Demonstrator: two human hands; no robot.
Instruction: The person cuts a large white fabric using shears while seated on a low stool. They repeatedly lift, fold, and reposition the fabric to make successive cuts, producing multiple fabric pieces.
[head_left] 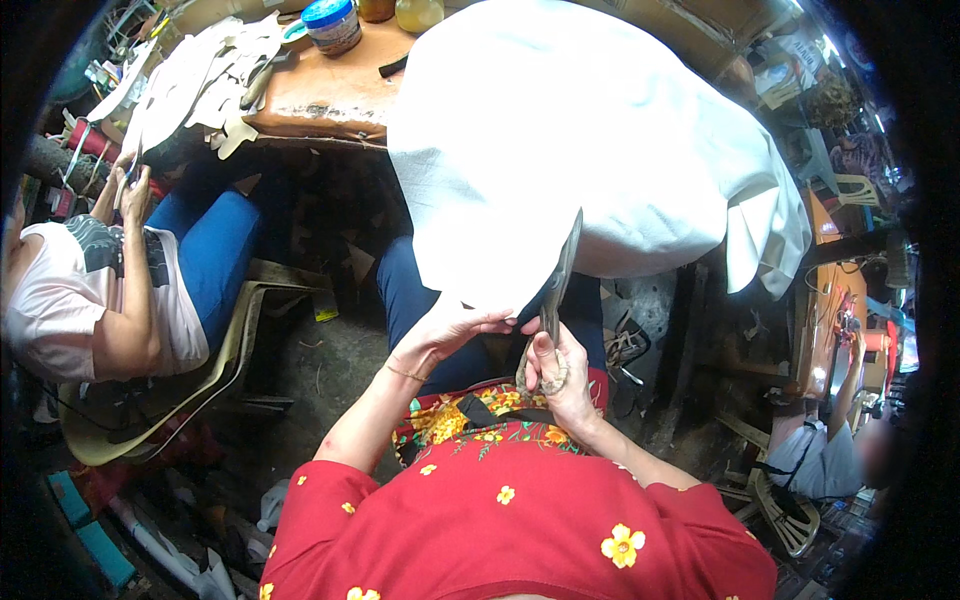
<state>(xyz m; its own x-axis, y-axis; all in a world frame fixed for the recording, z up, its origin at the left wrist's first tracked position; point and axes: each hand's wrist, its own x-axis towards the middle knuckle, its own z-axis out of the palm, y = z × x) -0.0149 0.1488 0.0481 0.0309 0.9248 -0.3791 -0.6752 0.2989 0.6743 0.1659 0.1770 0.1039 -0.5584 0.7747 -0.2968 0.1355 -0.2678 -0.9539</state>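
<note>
Centrally, the right grip (565, 370) is closed around the handles of dark metal scissors (562, 280), whose blades point away from the wearer; whether the blades stand apart or together cannot be told. Just left of it, the left grip (458, 325) is drawn together at the lowest corner of a large white sheet (600, 130), apparently pinching the edge. The sheet spreads directly beyond both grips, one near edge hanging beside the blades, while to the right of the right grip its far end droops in loose folds.

As judged from this drape, the sheet is soft, thin and light for its area, though its broad overhang may pull on a small hold. Its surface looks smooth and might slide; tearing seems unlikely. Holding suits the free margin close to the blades, with fingertips clear of them, where slight tension should keep the limp material flat. The scissors, by contrast, are rigid and probably rather heavy, best held by the handles alone.

Farther beyond the left grip, the orange-brown tabletop (335, 85) carries a blue-lidded jar (333, 30) and a heap of pale cut pieces (200, 75). Well to the left of that grip sits a co-worker (70, 300) in a light shirt.
</note>
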